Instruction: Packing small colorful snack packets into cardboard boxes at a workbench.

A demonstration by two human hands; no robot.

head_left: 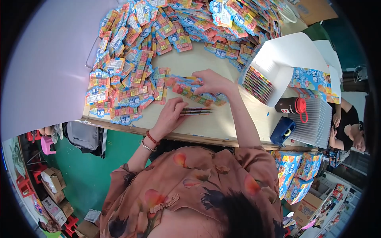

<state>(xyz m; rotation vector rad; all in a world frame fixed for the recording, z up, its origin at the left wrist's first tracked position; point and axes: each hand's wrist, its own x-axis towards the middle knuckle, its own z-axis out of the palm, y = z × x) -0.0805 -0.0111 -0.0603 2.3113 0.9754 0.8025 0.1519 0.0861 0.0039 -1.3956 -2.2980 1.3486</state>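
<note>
The person sits or stands close against the counter (216, 126) in a brown shirt (170, 174) printed with flowers. Nearest me, the left hand (173, 113), with a red beaded bracelet (152, 137) and a silver bangle (148, 146) at its wrist, has its fingers curled about the left end of a small stack of packets (198, 111) that shows edge-on. Just beyond it, the right hand (212, 82) grips a colourful packet (189, 91), thumb and fingers closed on it; motion blurs it, and I can't tell whether more are bunched with it. Off to the left lies a loose heap of similar packets (135, 95). On the right are a dark blue tape dispenser (281, 131), a ribbed translucent tray (315, 125) and a dark bottle (285, 106) with a red lid. Past these, a white box (278, 51) holds a row of packets (258, 85). Across the counter's far side the pile (198, 23) is deepest, near a white basket (287, 14).
</note>
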